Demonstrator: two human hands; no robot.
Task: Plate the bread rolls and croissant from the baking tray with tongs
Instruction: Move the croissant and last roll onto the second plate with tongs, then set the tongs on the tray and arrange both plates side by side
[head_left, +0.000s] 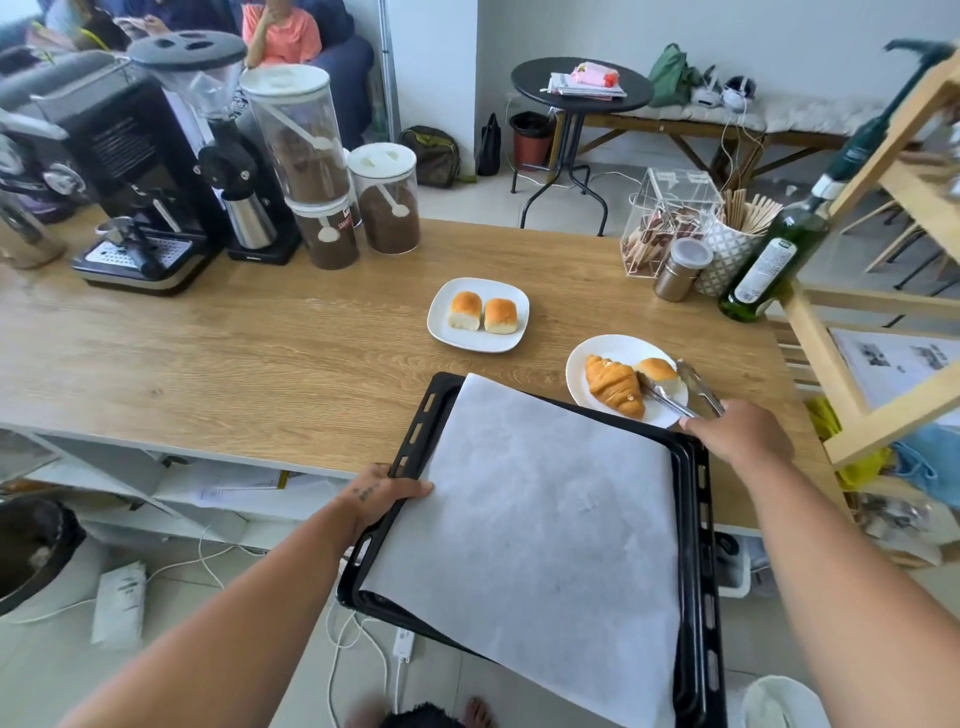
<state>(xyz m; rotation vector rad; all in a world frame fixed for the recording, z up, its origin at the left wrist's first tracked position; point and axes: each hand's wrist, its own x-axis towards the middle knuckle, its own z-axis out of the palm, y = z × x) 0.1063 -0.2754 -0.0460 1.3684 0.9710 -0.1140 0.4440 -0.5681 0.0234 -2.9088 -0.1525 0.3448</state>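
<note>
Tray first: my left hand is clamped on its rim to steady it half off the table, the paper bare. Two rolls sit on the square plate; the croissant and a third roll share the round plate. My right hand, closed on the tongs, rests them around that roll so it lands gently

Both forearms are bare, no sleeves in view. The left hand carries a small dark marking, perhaps a tattoo, at its 9 o'clock side. The right hand wears nothing.
</note>
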